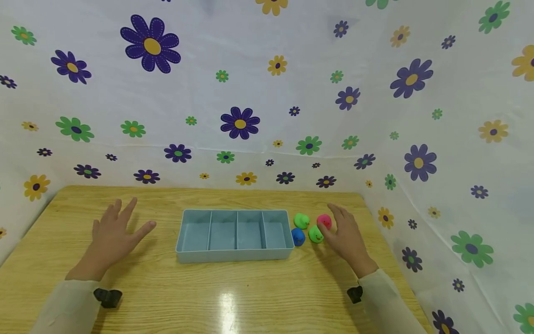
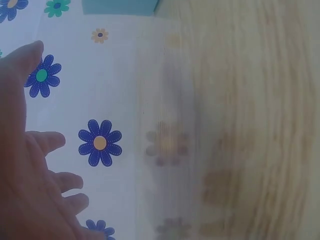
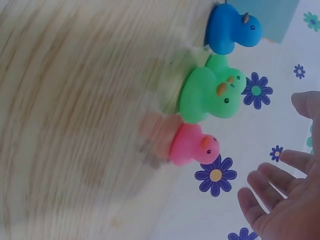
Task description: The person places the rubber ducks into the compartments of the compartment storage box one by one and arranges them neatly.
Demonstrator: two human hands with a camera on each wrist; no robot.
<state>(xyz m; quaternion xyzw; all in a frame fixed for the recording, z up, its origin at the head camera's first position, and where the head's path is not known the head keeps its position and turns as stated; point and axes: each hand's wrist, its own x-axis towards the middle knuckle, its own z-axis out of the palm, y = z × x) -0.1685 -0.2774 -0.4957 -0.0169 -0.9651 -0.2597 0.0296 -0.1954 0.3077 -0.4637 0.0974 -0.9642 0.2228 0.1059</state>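
Observation:
My right hand point(image 1: 344, 235) hovers with spread fingers over the small rubber ducks on the right. A pink duck point(image 1: 323, 221) and a green duck point(image 1: 315, 234) are closest to it. Another green duck point(image 1: 301, 221) and a blue duck point(image 1: 298, 237) sit beside the right end of a blue-grey tray point(image 1: 235, 255) with compartments. In the right wrist view, the pink duck point(image 3: 194, 145) and blue duck point(image 3: 231, 30) stand upright, and that hand point(image 3: 285, 195) holds nothing. Left of the tray, my left hand point(image 1: 114, 236) is raised above the table, fingers apart and holding nothing.
A wooden table point(image 1: 200, 297) bears the tray and ducks. A white cloth point(image 1: 200, 51) printed with flowers hangs behind the table and along its sides. Each wrist carries a small black camera, such as the left one point(image 1: 108, 298).

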